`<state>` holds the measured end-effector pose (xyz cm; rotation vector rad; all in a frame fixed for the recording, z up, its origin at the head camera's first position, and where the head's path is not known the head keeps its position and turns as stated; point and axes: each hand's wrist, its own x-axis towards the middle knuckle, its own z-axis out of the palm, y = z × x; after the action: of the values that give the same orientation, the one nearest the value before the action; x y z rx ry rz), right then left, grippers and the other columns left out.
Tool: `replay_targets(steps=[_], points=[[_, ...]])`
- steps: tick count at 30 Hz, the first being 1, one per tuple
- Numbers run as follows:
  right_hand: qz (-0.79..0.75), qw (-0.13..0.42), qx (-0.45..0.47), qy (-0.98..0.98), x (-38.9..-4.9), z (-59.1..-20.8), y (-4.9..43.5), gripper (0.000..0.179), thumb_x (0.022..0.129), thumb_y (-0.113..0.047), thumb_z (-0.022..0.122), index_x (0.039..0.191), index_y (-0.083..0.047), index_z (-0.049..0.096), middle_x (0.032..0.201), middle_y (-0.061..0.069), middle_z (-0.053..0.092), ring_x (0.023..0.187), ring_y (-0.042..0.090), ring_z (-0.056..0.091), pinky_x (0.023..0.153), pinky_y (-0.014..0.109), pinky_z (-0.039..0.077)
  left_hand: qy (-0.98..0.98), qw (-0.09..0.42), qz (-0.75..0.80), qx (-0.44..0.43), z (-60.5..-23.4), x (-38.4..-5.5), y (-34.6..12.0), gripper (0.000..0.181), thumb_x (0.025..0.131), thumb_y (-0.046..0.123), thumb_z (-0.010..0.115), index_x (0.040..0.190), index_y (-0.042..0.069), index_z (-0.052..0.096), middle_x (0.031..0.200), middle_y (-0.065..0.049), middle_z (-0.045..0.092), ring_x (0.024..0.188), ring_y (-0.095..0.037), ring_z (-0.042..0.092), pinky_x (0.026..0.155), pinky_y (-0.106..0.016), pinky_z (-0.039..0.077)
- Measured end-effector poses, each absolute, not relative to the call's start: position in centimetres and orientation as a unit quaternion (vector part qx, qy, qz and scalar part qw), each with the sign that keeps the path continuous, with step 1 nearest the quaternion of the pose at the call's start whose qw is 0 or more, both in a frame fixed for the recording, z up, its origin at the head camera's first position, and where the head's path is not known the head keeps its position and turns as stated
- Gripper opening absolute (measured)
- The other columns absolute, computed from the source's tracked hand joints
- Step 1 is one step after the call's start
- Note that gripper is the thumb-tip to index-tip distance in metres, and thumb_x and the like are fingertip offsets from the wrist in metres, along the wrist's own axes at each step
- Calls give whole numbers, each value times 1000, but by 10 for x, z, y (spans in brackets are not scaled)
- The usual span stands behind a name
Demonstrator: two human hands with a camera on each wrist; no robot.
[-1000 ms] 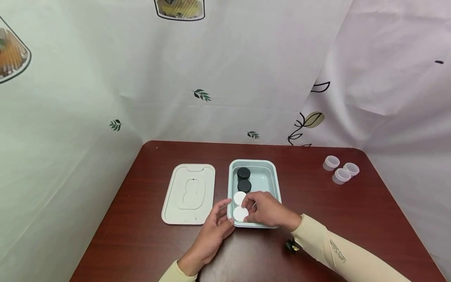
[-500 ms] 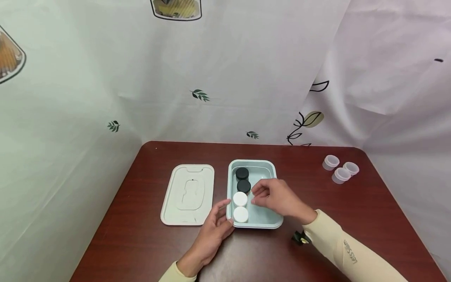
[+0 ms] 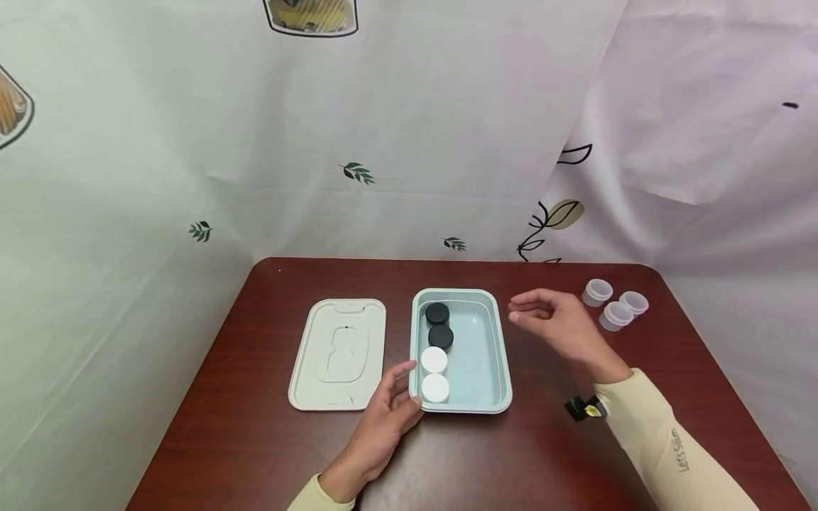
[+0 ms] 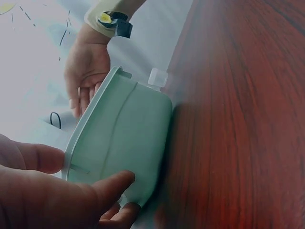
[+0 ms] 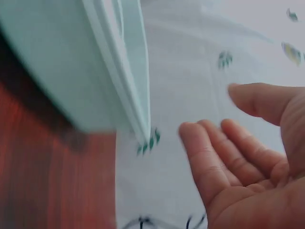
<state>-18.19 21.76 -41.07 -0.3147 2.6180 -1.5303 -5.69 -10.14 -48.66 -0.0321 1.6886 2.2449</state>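
Observation:
A pale blue-green tray (image 3: 478, 355) lies on the table, with two black-lidded round jars (image 3: 440, 337) and two white-lidded round jars (image 3: 435, 387) in a column along its left side. My left hand (image 3: 383, 415) rests at the tray's near left corner. In the left wrist view its fingers (image 4: 114, 187) lie against the tray's outer wall, and one digit touches the rim. My right hand (image 3: 565, 326), holding nothing, hovers right of the tray, fingers slightly bent and thumb apart. Just beyond it stand three small translucent lidded cups (image 3: 616, 315).
Left of the tray lies a white rectangular lid (image 3: 339, 355) with a molded recess. The reddish-brown wooden table (image 3: 243, 440) is bounded by a white patterned cloth (image 3: 396, 142) at the back and sides.
My right hand has let go of a white-lidded jar, lifted out of the tray and moved right toward the translucent cups. My left hand has stayed at the tray's corner.

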Motion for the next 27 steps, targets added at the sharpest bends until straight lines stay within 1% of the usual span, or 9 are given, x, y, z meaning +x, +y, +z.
replay_targets(steps=[3, 6, 9, 12, 14, 16, 21, 23, 27], points=[[-504, 20, -78, 860, -186, -413, 240, 43, 98, -30, 78, 130, -4, 70, 123, 15, 77, 96, -3, 73, 83, 19, 58, 594, 165, 787, -12, -487, -57, -102, 62, 105, 7, 56, 162, 12, 32, 163, -25, 36, 141, -28, 51, 109, -39, 50], [-516, -4, -50, 855, -189, -418, 264, 45, 99, -32, 76, 133, -4, 67, 117, -2, 78, 95, -6, 73, 83, 17, 58, 595, 165, 786, -12, -487, -57, -102, 62, 106, 7, 56, 162, 12, 32, 163, -25, 37, 141, -28, 51, 110, -40, 50], [-541, -15, -17, 841, -191, -423, 288, 45, 100, -30, 76, 135, -4, 65, 109, -20, 75, 95, -6, 73, 81, 17, 59, 595, 166, 786, -13, -486, -57, -102, 61, 106, 7, 56, 162, 12, 32, 163, -25, 37, 141, -28, 52, 110, -42, 49], [-535, -28, 21, 844, -194, -426, 314, 49, 100, -33, 75, 138, -5, 64, 102, -28, 72, 91, -7, 73, 77, 16, 58, 595, 166, 786, -14, -486, -56, -102, 61, 106, 8, 57, 162, 12, 32, 162, -25, 38, 140, -28, 52, 110, -43, 49], [-520, -40, 48, 852, -195, -429, 330, 52, 99, -37, 75, 139, -5, 63, 99, -32, 70, 88, -9, 71, 75, 15, 57, 596, 166, 786, -15, -486, -56, -102, 61, 105, 8, 57, 161, 12, 32, 162, -25, 38, 140, -28, 52, 111, -44, 49], [-522, -50, 68, 849, -198, -433, 347, 52, 100, -35, 74, 140, -4, 62, 98, -32, 68, 87, -10, 70, 75, 13, 56, 596, 166, 786, -14, -486, -56, -102, 61, 106, 8, 56, 161, 12, 33, 162, -25, 38, 140, -27, 52, 111, -44, 49], [-542, -69, 116, 829, -203, -444, 384, 38, 100, -29, 74, 133, -12, 65, 98, -34, 64, 87, -14, 64, 74, 7, 53, 597, 167, 785, -13, -487, -55, -102, 60, 106, 8, 56, 161, 12, 33, 163, -25, 37, 140, -27, 52, 111, -44, 48], [-520, -79, 138, 839, -204, -447, 394, 38, 100, -33, 73, 133, -15, 67, 98, -36, 60, 87, -14, 59, 72, 6, 50, 597, 167, 784, -13, -487, -55, -102, 60, 105, 8, 57, 161, 12, 33, 163, -25, 37, 139, -27, 52, 110, -44, 49], [-469, -85, 183, 860, -206, -453, 408, 53, 100, -41, 72, 142, -10, 65, 102, -33, 54, 97, -11, 52, 71, 5, 47, 596, 166, 786, -11, -487, -55, -102, 61, 105, 8, 57, 161, 12, 33, 163, -25, 37, 139, -27, 52, 110, -43, 49]])
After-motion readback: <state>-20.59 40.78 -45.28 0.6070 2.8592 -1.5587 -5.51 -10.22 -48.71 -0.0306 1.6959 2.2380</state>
